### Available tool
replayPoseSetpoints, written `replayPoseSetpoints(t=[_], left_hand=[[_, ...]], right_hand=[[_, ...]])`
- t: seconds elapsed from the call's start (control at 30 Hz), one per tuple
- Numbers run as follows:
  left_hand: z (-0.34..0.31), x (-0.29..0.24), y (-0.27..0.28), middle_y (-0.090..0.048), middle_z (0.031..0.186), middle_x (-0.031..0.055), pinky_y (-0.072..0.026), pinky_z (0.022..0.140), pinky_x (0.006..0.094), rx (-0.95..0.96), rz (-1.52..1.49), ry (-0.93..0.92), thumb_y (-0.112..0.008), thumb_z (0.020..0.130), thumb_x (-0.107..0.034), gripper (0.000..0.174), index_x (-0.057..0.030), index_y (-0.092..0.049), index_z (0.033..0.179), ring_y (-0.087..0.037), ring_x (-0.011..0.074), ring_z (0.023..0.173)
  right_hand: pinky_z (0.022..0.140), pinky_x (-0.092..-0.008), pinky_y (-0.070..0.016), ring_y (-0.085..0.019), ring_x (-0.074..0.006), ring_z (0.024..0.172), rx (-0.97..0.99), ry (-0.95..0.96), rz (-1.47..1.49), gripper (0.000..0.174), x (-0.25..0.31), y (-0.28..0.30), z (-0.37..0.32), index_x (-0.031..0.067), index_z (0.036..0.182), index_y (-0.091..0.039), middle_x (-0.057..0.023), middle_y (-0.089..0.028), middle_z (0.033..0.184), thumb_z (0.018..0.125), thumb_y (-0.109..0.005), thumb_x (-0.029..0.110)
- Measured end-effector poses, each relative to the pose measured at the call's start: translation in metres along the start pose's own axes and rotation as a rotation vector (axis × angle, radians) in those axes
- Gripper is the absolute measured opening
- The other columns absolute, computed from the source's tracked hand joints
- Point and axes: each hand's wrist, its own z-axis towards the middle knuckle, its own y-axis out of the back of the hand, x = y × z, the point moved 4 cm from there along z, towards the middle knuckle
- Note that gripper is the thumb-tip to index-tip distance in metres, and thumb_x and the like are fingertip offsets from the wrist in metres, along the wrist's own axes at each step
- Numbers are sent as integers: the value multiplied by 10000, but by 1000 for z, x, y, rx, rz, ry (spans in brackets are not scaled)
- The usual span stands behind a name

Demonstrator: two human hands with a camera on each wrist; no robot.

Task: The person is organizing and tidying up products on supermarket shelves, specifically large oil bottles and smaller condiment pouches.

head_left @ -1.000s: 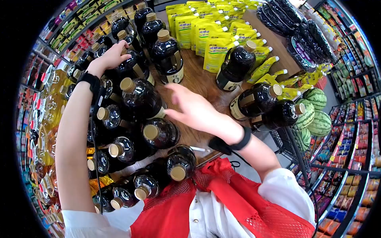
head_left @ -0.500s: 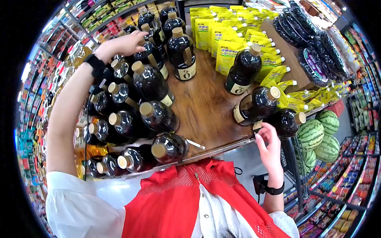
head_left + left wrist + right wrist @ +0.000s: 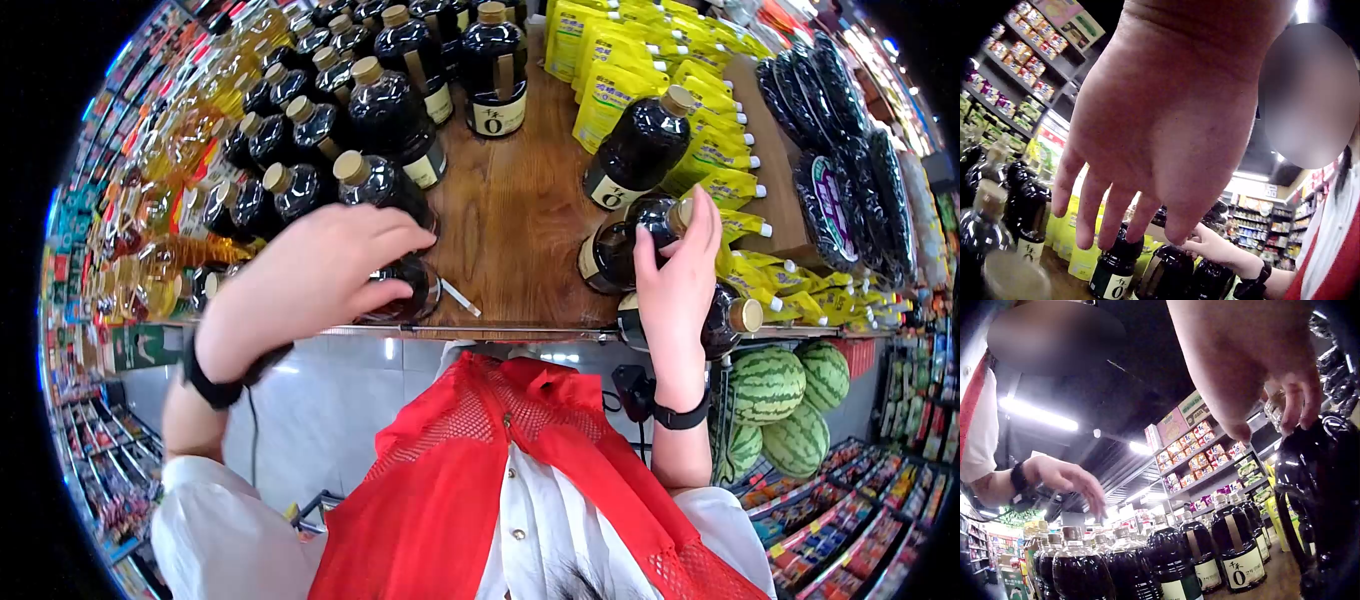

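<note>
Left hand (image 3: 310,262), fingers extended, empty, has shifted above the near bottle (image 3: 424,292); right hand (image 3: 680,290) has reached a second bottle (image 3: 615,252), hold undeterminable. Left wrist view alone exposes the left palm (image 3: 1166,125).

Dark bottle labels (image 3: 1242,572): 千禾, 0 | yellow pouches (image 3: 607,102): purple characters, too small

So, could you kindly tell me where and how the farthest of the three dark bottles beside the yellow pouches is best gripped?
Probably by the neck just below its gold cap, coming from above and the left in the head view. The bottle stands upright and tapers toward the cap; its body is wider, and yellow pouches stand close behind and to its right.
</note>
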Motion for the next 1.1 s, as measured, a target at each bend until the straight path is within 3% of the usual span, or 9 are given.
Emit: replayPoseSetpoints(t=[0.03, 0.27, 0.43, 0.63, 0.77, 0.83, 0.87, 1.0, 1.1], left_hand=[[-10, 0, -14, -545, 1167, 124, -412, 907, 392, -54, -22, 45, -636, 768, -174, 419, -40, -524, 1149, -518, 317, 1061], [-50, -1, -77, -382, 1370, 100, -334, 1029, 418, -442, -12, 404, -668, 700, -40, 545, -62, -489, 1215, -332, 323, 1287], [-72, 6, -76, -406, 1355, 94, -351, 1014, 412, -534, -53, 364, -675, 681, -23, 549, -73, -505, 1201, -351, 317, 1280], [-113, 24, -62, -433, 1343, 101, -363, 998, 415, -591, -83, 333, -691, 643, -4, 556, -79, -535, 1172, -409, 317, 1239], [-147, 42, -52, -452, 1326, 108, -371, 987, 417, -635, -112, 350, -692, 618, 36, 573, -72, -544, 1161, -430, 322, 1217], [-161, 53, -50, -457, 1322, 111, -372, 986, 417, -643, -123, 377, -693, 613, 46, 574, -69, -547, 1156, -438, 322, 1209], [-167, 58, -50, -459, 1319, 115, -371, 987, 414, -651, -116, 382, -690, 614, 49, 570, -68, -549, 1154, -442, 321, 1204], [-189, 79, -51, -458, 1319, 126, -362, 997, 407, -649, -95, 399, -672, 622, 71, 562, -64, -552, 1154, -437, 327, 1213], [-208, 98, -53, -453, 1324, 131, -355, 1004, 405, -636, -112, 403, -650, 634, 83, 548, -60, -551, 1154, -428, 328, 1225]], right_hand=[[858, -416, -461, -499, -413, 1069, -27, -13, -24, 605, -1, -2, 2, -2, 1286, -361, -234, -425, 1245, 781, -663, 137], [725, -426, -495, -586, -362, 890, -131, -50, -266, 422, -9, -10, 13, 59, 1147, -482, -149, -556, 1061, 787, -655, 196], [723, -372, -473, -600, -295, 817, -207, -32, -70, 221, -20, -14, 18, 52, 909, -583, -103, -611, 894, 744, -697, 146], [720, -328, -469, -605, -251, 761, -53, -17, 70, 169, 1, -16, 26, 39, 832, -604, -95, -621, 821, 708, -702, 99], [632, -227, -425, -504, -66, 666, 48, -86, 341, 169, 13, -26, 57, 20, 802, -620, -6, -593, 714, 698, -728, 97], [626, -230, -426, -503, -70, 664, 89, -147, 449, 199, 18, -43, 72, 8, 796, -623, -4, -588, 711, 691, -749, 120], [627, -228, -425, -496, -71, 658, 98, -176, 321, 253, 26, -46, 77, -3, 795, -623, -8, -590, 723, 682, -773, 166], [727, -277, -478, -603, -157, 742, 106, -286, 296, 435, 39, -96, 88, -19, 868, -651, -93, -655, 809, 630, -813, 306], [776, -322, -489, -633, -208, 800, 56, -225, 89, 492, 76, -114, 93, -20, 935, -643, -138, -667, 906, 655, -785, 359]])
